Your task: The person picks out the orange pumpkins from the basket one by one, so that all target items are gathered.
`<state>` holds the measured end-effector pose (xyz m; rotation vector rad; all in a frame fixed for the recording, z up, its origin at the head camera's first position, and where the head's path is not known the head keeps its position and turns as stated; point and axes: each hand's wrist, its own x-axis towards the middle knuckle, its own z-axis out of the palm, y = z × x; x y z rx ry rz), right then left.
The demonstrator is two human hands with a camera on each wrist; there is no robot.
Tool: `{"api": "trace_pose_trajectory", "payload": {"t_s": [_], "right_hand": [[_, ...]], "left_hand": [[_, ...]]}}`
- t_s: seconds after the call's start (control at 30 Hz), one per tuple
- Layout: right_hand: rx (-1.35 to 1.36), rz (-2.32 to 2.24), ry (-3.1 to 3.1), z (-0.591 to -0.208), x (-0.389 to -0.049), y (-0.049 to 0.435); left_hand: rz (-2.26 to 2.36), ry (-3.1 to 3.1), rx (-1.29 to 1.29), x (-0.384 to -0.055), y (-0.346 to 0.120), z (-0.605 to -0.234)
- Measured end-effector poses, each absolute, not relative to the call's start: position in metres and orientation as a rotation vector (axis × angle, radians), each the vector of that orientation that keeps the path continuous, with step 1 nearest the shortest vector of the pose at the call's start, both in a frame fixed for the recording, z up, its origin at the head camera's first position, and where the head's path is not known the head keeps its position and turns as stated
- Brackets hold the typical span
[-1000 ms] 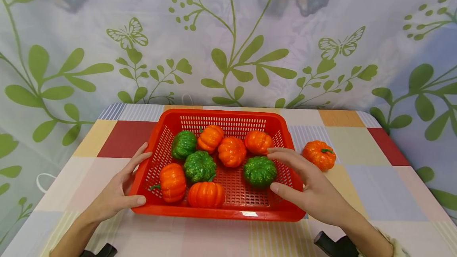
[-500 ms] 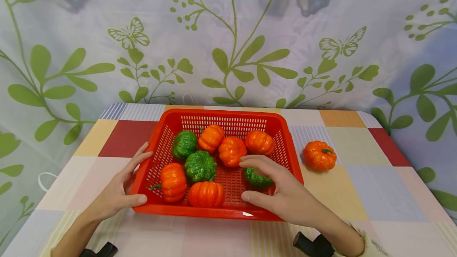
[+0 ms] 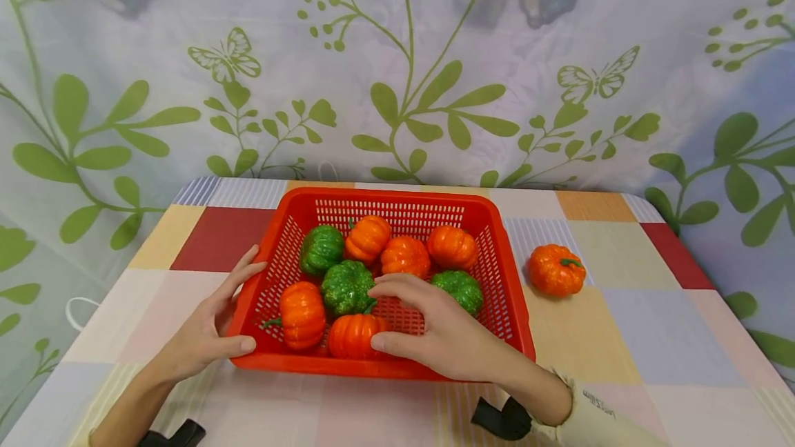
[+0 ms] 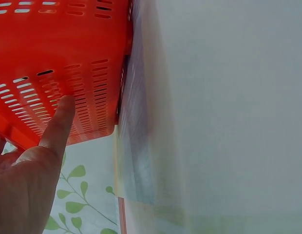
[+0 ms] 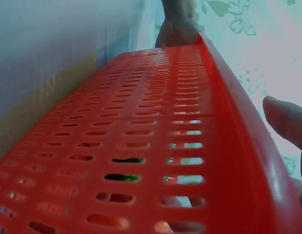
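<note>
A red plastic basket (image 3: 509, 281) with slotted walls holds several small pumpkins, some orange and some green. My left hand (image 3: 201, 330) rests against the basket's left side, its thumb by the near left corner. In the left wrist view, one straight digit (image 4: 63, 114) touches the slotted outer wall. Over the basket's front half hovers my right hand (image 3: 444, 326), thumb and fingers apart, with nothing seen between them. Its thumb tip lies beside or in front of the near orange pumpkin (image 3: 354, 335), and its fingertips are near a mottled green pumpkin (image 3: 346, 287).
Outside the basket, one orange pumpkin (image 3: 555, 270) with a green stem sits on the patchwork tablecloth (image 3: 658, 323) at the right. A leaf-printed curtain (image 3: 397, 88) hangs behind the table. A white loop (image 3: 77, 312) lies at the table's left edge.
My right hand has moved left from the basket's right rim, past the right green pumpkin, to the front orange one. That green pumpkin has shifted slightly right. My left hand stays put.
</note>
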<state>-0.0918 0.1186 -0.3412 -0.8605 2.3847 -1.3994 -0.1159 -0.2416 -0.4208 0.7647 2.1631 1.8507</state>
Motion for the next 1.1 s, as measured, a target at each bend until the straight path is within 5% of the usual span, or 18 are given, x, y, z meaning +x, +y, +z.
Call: {"api": "trace_pose_trajectory", "payload": {"t_s": [1.1], "right_hand": [[-0.678,-1.159,2.278,-0.355,-0.1,0.108]], "left_hand": [[1.866,2.168,0.732,-0.115,-0.24,-0.416]]}}
